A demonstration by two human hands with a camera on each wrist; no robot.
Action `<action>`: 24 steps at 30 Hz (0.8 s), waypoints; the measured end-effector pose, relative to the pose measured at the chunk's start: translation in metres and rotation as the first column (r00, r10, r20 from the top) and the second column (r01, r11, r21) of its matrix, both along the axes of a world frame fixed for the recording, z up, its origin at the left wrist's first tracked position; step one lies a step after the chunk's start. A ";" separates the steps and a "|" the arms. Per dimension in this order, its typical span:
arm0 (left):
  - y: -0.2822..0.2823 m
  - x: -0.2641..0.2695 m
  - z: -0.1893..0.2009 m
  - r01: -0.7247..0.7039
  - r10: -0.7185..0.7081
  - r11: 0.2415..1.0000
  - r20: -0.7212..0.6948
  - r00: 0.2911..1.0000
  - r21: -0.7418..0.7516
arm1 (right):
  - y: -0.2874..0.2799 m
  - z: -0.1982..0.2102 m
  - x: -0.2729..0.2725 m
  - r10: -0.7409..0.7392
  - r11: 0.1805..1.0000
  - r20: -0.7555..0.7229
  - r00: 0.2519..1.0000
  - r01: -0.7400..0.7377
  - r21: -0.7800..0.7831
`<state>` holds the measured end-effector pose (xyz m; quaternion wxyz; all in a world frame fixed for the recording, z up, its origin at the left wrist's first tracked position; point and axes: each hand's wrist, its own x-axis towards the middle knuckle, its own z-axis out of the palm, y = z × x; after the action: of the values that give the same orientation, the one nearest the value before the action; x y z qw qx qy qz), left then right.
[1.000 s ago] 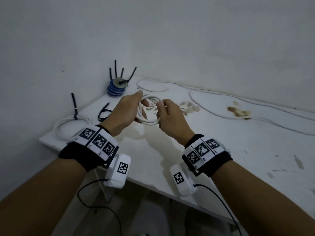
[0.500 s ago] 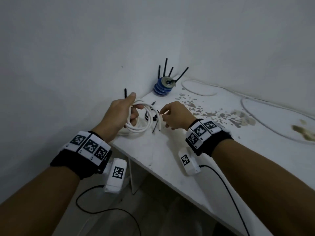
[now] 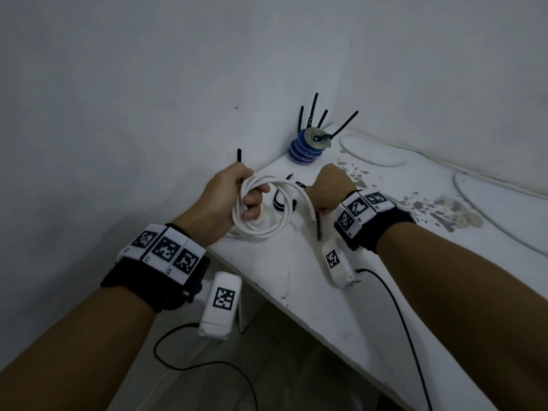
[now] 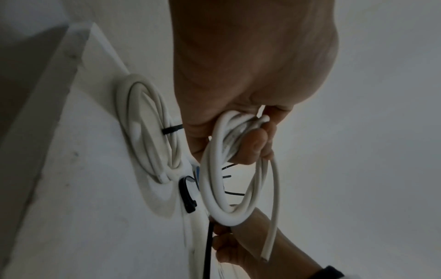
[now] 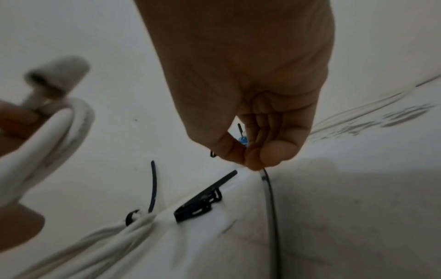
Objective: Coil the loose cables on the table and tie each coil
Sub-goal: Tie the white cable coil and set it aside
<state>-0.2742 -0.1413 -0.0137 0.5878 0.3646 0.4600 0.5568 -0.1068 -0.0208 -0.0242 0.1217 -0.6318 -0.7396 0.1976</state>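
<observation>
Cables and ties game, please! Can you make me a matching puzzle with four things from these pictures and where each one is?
Things:
1. white cable coil
2. black zip tie
3. tied coil
4. blue stack

Places:
A. lying on the table, already bound with a black tie
B. pinched in the right hand
C. gripped in the left hand
D. standing in the far corner of the table by the wall

Pairs: 1-C, 2-B, 3-A, 4-D
</observation>
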 end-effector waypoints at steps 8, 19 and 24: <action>-0.001 0.036 0.005 0.005 -0.005 1.000 0.041 0.999 0.001 | -0.040 0.049 0.058 -0.113 0.962 -0.363 0.925 0.194 0.193; -0.008 0.124 0.012 0.041 -0.048 0.998 0.169 0.984 0.045 | -0.118 0.066 0.141 0.032 0.877 -0.714 0.700 0.323 0.356; -0.016 0.171 0.019 0.155 -0.166 0.985 0.164 0.972 0.081 | -0.131 0.052 0.177 -0.081 0.803 -0.549 0.832 0.381 0.458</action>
<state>-0.1028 -0.1574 0.0049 0.6554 0.3713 0.3579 0.5518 0.0707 -0.1523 0.0278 0.5104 -0.5839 -0.6202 0.1177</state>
